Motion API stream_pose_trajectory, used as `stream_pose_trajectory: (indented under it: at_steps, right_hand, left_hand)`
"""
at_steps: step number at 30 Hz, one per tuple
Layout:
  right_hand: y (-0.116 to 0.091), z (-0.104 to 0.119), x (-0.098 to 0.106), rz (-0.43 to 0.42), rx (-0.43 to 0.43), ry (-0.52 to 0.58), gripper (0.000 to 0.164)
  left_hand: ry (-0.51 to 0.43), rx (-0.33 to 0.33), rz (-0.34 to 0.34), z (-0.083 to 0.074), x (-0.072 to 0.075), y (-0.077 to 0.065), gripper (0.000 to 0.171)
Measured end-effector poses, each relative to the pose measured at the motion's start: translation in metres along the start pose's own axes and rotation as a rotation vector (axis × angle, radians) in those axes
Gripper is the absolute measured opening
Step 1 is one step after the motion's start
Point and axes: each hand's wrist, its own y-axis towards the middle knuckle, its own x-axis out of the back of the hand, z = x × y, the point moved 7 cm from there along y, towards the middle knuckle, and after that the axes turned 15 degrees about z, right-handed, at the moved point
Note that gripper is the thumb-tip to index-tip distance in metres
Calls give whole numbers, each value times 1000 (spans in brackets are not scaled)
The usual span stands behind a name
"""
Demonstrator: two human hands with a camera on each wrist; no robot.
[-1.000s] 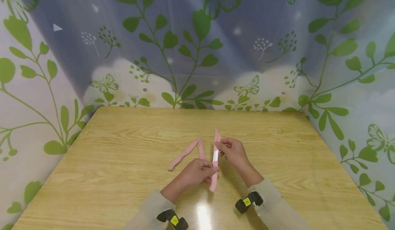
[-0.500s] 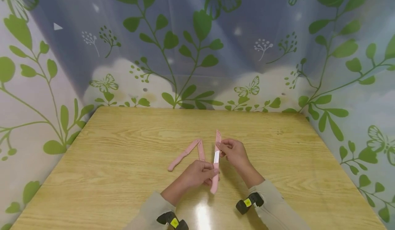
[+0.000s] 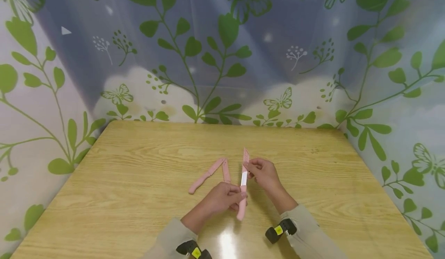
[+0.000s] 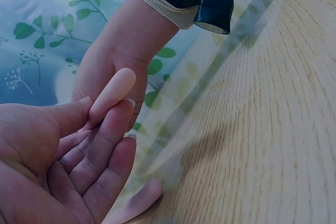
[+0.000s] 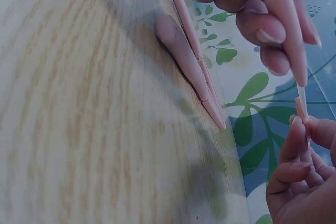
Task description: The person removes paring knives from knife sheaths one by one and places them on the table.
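Three pink knives counted. One held knife (image 3: 241,208) is raised above the table (image 3: 139,143): left hand (image 3: 219,197) clamped on its handle, right hand (image 3: 265,174) pinching its sheath (image 3: 245,156), bare blade (image 3: 244,179) between. Two sheathed knives, the first (image 3: 199,182) at nine o'clock, the second (image 3: 226,170) at ten, lie tips close together. Both grips and lying knives unchanged since one second ago.

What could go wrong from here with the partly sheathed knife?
The bare blade shows between the right hand, pinching the pink sheath, and the left hand, holding the handle; a slip might cause a cut. Two other pink knives lie near the left hand and might get nudged.
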Motion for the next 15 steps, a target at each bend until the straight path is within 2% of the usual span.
stream_pose_trajectory:
  at_steps: [9,15]
  right_hand:
    - [-1,0,-1,-4,3,3,29]
    - [0,0,-1,-7,-3,2,28]
  left_hand:
    - [-10,9,-7,1,0,-1,23]
    - [-6,-17,4,0,0,0,24]
